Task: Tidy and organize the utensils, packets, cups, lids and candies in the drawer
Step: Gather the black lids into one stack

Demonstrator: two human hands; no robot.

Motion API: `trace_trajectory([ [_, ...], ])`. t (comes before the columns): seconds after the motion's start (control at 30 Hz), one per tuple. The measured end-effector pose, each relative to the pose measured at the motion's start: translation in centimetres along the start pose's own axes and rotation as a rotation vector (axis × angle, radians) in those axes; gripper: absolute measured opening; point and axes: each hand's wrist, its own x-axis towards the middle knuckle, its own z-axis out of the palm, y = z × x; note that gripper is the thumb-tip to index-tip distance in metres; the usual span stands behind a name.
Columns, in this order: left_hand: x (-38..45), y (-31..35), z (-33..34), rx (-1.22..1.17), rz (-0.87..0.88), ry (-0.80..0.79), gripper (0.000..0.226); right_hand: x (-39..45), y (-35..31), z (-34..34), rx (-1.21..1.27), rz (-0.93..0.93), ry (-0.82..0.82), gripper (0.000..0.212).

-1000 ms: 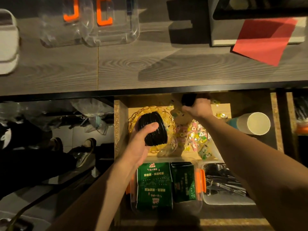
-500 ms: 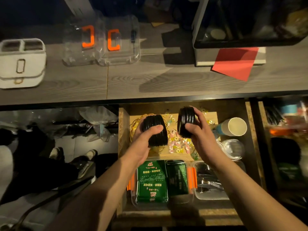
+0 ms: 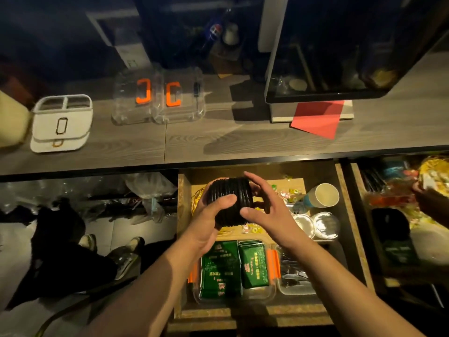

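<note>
Both hands now close on one stack of black lids [image 3: 228, 199], held on its side above the back of the open drawer [image 3: 184, 215]. The left hand [image 3: 209, 218] wraps it from below with the thumb over the front; the right hand [image 3: 263, 210] cups the right end, fingers curled over the top. Half a second ago each hand held a separate stack, apart; they have been pushed together into one, so the lids look gathered and ready to set down. Beneath lie scattered candies [image 3: 252, 229], with a wicker basket [image 3: 197, 198] just left. To the right sit a paper cup [image 3: 320, 197] and clear lids [image 3: 325, 224]; nearer, green packets [image 3: 233, 266] fill a clear box.
</note>
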Motion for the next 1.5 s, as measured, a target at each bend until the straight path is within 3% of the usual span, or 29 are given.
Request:
trace_trajectory([
  [0.17,-0.9,0.3,0.9,-0.048,-0.055,-0.01,0.111,-0.7,-0.4,0.5,0.012,-0.027,0.029,0.09],
  [0.3,-1.3,0.4,2.5,-0.086,-0.06,0.023,0.066,-0.8,-0.9,1.8,0.095,-0.007,0.103,0.092],
  [0.37,-1.2,0.3,2.8,-0.065,-0.025,0.052,0.06,-0.8,-1.1,2.3,0.131,0.014,0.139,0.085],
  [0.43,-0.9,0.3,3.2,-0.035,-0.002,0.08,0.06,-0.9,-1.0,2.4,0.179,0.041,0.165,0.079],
  [0.57,-0.5,-0.1,3.7,0.097,0.072,0.166,0.079,-1.2,-0.9,2.4,0.259,0.048,0.216,0.062],
  [0.8,-1.0,-0.5,4.9,0.105,0.088,0.067,0.051,-1.1,-0.4,2.3,0.28,0.007,0.264,0.062],
  [1.0,-0.6,-0.8,5.0,0.151,0.134,0.081,0.058,-0.4,-0.5,1.5,0.235,0.021,0.188,0.062],
  [1.2,-0.5,-0.9,4.8,0.202,0.224,0.12,0.058,-0.3,-0.4,1.5,0.231,0.026,0.184,0.064],
  [1.37,0.7,-0.9,4.6,0.282,0.217,0.267,0.033,-0.2,0.3,0.8,0.272,0.047,0.202,0.07],
  [1.5,1.9,-1.8,4.4,0.461,0.201,0.314,0.042,-0.3,1.3,-0.3,0.214,0.046,0.238,0.061],
])
